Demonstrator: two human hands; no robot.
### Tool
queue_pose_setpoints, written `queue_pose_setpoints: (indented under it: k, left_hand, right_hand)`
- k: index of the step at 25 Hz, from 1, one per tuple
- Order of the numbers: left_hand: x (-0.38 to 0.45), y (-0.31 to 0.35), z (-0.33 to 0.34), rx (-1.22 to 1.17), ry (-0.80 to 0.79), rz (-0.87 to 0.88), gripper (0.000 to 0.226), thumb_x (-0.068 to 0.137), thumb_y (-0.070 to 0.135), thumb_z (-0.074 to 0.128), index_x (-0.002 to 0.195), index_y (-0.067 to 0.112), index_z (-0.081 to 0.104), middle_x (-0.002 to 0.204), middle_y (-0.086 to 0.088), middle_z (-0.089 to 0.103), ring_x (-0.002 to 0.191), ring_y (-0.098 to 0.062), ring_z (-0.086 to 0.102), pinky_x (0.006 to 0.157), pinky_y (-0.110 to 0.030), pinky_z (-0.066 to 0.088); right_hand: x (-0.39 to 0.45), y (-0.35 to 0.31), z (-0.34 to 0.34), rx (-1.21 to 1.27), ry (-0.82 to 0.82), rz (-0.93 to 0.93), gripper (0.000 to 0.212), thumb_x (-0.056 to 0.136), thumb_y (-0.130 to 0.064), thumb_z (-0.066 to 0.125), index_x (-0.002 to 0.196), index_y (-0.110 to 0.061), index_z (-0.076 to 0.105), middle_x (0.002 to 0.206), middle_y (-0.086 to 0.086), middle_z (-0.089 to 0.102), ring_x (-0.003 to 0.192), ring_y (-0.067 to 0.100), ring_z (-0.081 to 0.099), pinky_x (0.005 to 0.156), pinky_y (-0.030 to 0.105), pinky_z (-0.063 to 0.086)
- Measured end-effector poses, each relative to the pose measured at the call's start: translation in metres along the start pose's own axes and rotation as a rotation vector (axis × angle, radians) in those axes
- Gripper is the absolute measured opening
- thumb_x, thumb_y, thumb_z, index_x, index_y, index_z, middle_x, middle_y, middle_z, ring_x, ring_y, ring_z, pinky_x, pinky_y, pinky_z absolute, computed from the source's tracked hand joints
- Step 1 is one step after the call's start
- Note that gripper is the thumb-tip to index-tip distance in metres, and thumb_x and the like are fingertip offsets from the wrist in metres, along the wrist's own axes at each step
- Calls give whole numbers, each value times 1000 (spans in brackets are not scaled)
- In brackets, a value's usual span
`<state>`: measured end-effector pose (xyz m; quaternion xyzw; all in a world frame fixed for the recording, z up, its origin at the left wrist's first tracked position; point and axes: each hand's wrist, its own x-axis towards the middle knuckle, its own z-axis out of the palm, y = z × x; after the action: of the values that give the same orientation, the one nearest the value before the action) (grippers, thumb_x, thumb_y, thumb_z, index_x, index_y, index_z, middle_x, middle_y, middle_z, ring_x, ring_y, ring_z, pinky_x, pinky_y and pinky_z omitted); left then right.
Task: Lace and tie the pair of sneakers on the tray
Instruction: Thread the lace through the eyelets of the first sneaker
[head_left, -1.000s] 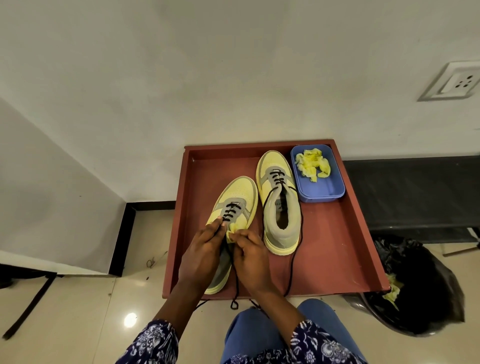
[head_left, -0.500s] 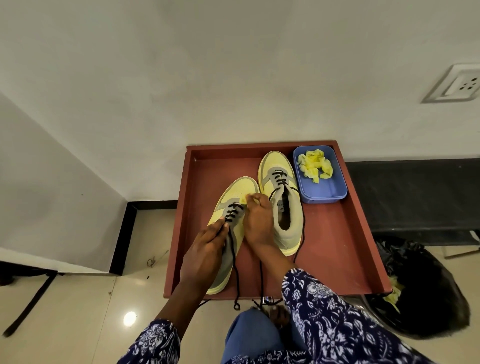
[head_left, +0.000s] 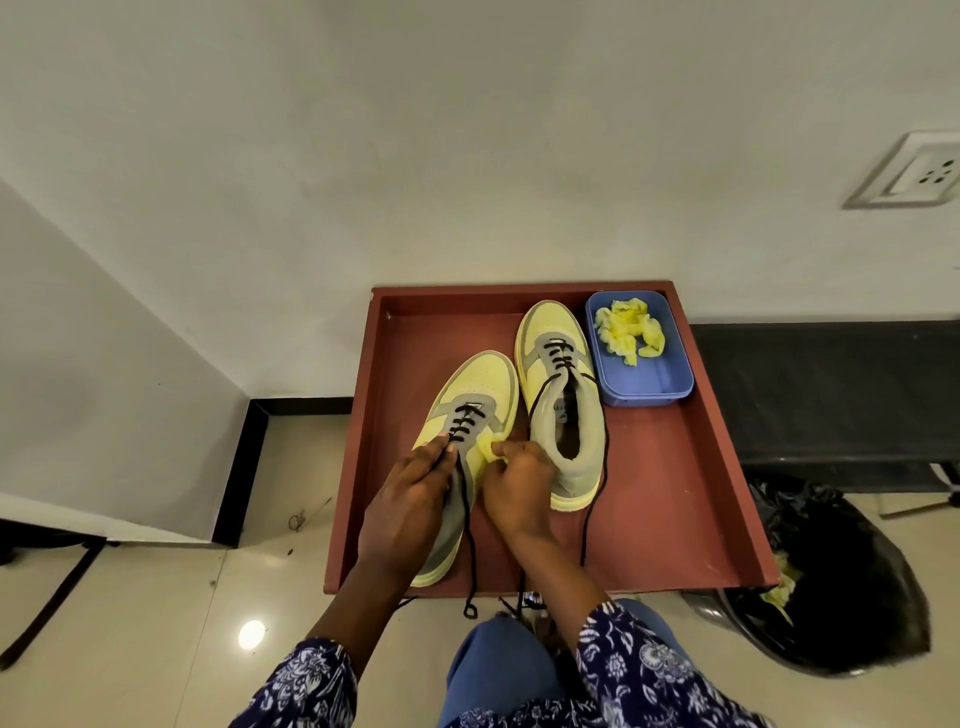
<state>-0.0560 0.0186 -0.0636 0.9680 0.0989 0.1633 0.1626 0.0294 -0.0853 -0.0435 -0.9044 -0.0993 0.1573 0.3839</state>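
Red tray (head_left: 670, 499) on floor against wall. Two yellow-grey sneakers side by side in it, toes toward wall. Left sneaker (head_left: 470, 395) partly laced; black lace (head_left: 470, 525) trails over tray's near edge. Left hand (head_left: 410, 499) pinches lace at eyelets. Right hand (head_left: 519, 483), fingers curled, holds yellow bit at tongue. Right sneaker (head_left: 566, 410) lies just beside, lower eyelets laced, lace loose. Blue box (head_left: 649, 384) with yellow crumpled paper (head_left: 628, 327) in tray's far right corner. Black bag (head_left: 852, 587) outside tray, right.
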Motion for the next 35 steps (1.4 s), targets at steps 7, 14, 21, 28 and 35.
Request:
queue_pose_setpoints:
  k: [7,14,21,28,35]
  left_hand:
    - [-1,-9,8,-73,20,-16,39,88,25,40,118,9,60,121,-15,62,111,-16,46,82,-44,57]
    - [-4,-2,-3,16,-10,-39,31,80,12,64,110,2,66,117,-17,64,103,-31,65,78,-42,58]
    - [-14,-7,-8,-34,-4,-61,45,89,30,35,114,6,65,123,-13,62,114,-19,54,102,-12,34]
    - [-19,-18,-3,-42,-7,-29,50,98,37,28,114,5,63,124,-12,61,114,-24,55,98,-27,44]
    - [-21,-16,-3,36,27,23,40,94,27,39,112,2,65,120,-15,63,111,-28,60,93,-35,50]
  right_hand:
    - [21,-5,11,-68,-62,-189,48,87,3,42,134,4,40,138,21,38,132,28,36,110,17,18]
    - [-17,15,28,-35,-37,-102,37,91,-1,42,127,-3,52,127,13,52,114,26,51,94,12,33]
    - [-13,3,18,290,71,80,32,87,1,47,117,-4,58,115,13,63,107,27,58,84,18,38]
    - [35,-11,12,89,48,-162,37,84,9,46,117,1,60,117,21,56,109,32,55,95,25,39]
    - [-2,5,34,202,14,95,38,89,3,41,124,-2,56,121,18,56,112,31,53,94,22,36]
